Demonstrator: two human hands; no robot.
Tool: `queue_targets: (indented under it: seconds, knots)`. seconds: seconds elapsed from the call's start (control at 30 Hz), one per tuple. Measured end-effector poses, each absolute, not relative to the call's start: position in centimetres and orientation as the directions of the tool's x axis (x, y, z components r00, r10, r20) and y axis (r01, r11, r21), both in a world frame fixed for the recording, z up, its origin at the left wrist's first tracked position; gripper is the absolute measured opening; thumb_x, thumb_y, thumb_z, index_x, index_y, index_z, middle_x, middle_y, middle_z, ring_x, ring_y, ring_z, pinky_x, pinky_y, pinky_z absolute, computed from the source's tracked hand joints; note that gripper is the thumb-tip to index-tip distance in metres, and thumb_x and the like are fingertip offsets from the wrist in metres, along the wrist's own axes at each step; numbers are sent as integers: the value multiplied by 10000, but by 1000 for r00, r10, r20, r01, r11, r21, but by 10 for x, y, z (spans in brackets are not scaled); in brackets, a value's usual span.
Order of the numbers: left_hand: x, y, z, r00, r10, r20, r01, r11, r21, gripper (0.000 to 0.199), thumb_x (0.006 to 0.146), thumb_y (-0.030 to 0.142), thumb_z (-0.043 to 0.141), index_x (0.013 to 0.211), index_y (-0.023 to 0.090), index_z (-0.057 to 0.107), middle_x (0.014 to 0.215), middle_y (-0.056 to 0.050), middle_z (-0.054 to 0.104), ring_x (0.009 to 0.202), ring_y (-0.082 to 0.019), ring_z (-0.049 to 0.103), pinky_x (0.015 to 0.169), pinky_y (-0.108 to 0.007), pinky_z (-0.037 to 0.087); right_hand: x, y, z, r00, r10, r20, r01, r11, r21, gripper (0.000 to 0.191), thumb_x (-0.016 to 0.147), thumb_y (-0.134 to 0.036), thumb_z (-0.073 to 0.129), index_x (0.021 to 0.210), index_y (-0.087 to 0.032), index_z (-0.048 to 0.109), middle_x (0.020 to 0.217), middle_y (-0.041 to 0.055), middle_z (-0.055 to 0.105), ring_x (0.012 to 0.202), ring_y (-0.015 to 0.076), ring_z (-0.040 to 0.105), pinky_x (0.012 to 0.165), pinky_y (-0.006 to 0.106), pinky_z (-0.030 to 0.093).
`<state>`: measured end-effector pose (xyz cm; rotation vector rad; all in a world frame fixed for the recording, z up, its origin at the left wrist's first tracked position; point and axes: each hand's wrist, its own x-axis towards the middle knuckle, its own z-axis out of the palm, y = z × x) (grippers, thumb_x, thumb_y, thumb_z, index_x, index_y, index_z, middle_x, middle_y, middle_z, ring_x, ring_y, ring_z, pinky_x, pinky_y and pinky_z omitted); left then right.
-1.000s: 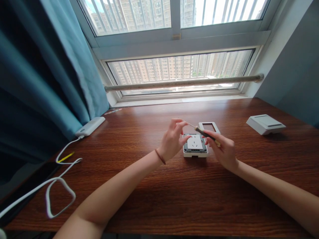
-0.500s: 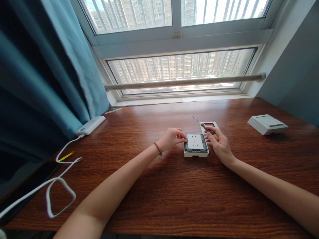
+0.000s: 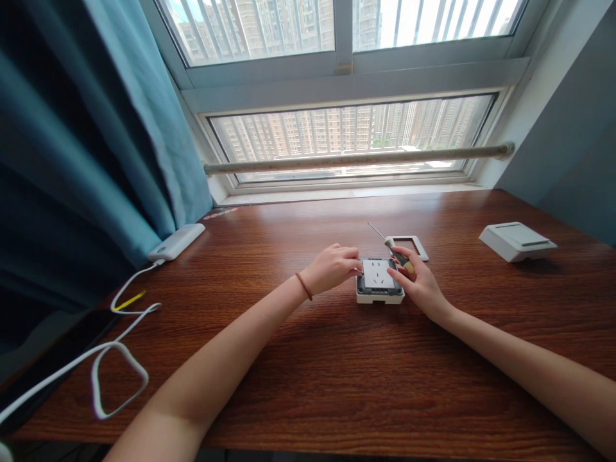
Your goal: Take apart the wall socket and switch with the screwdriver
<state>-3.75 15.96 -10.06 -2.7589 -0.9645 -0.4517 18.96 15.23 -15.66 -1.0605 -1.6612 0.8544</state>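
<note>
A wall socket (image 3: 378, 274) with a white outlet face and dark grey surround sits in a white box on the table. My left hand (image 3: 335, 268) is at its left edge, fingers pinched together over the surround; a tiny pale bit shows at the fingertips, too small to name. My right hand (image 3: 423, 286) holds a screwdriver (image 3: 403, 258) by its dark and yellowish handle, the thin shaft pointing up and left, away from the socket. The right thumb reaches to the right side of the outlet face. Behind lies a white frame (image 3: 422, 249), partly hidden by the screwdriver and hand.
A second white boxed unit (image 3: 518, 242) stands at the right of the wooden table (image 3: 308, 359). At the left lie a white power strip-like block (image 3: 178, 242), its white cable (image 3: 120, 346) and a yellow strip (image 3: 129, 301). A blue curtain (image 3: 158, 160) hangs beside the window.
My right hand has shifted slightly left, bringing its thumb onto the socket and the screwdriver a little with it. My left fingers have curled in more at the socket's left edge.
</note>
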Motion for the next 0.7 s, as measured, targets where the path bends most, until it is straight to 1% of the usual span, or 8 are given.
queue_targets:
  seconds: [0.17, 0.37, 0.47, 0.57, 0.7]
  knots:
    - [-34, 157, -101, 751, 559, 352, 629, -767, -125, 293, 915, 317, 403, 794, 206, 646, 805, -7, 608, 691, -110, 530, 667, -255, 323, 189, 152, -155, -184, 921, 343, 263, 383, -886, 472, 770, -411, 604, 1195, -257, 469, 1135, 66, 561, 1014, 226, 566, 921, 411, 455]
    - [-31, 155, -102, 753, 566, 335, 637, -755, -156, 283, 924, 274, 378, 815, 171, 617, 834, -33, 596, 712, -120, 529, 682, -258, 326, 189, 151, -154, -193, 923, 334, 277, 377, -884, 484, 765, -430, 605, 1196, -262, 462, 1134, 61, 561, 1015, 222, 561, 914, 403, 453]
    - [-32, 155, -100, 743, 577, 339, 646, -750, -140, 273, 925, 267, 370, 831, 168, 607, 840, -36, 588, 725, -125, 530, 679, -254, 335, 189, 151, -154, -211, 918, 336, 314, 389, -866, 569, 723, -440, 649, 1220, -258, 440, 1190, 71, 534, 1055, 234, 538, 926, 409, 439]
    - [-34, 155, -96, 735, 584, 346, 652, -749, -120, 261, 922, 266, 376, 849, 171, 607, 855, -37, 586, 726, -123, 530, 680, -249, 339, 189, 152, -155, -232, 911, 341, 360, 406, -840, 689, 652, -447, 709, 1246, -253, 418, 1232, 85, 509, 1047, 248, 534, 919, 426, 437]
    - [-36, 155, -93, 728, 587, 354, 654, -749, -103, 254, 919, 273, 388, 843, 173, 608, 860, -36, 584, 719, -118, 529, 687, -246, 346, 189, 154, -157, -246, 895, 372, 351, 440, -827, 722, 629, -441, 724, 1252, -259, 407, 1255, 85, 486, 1086, 257, 513, 914, 425, 442]
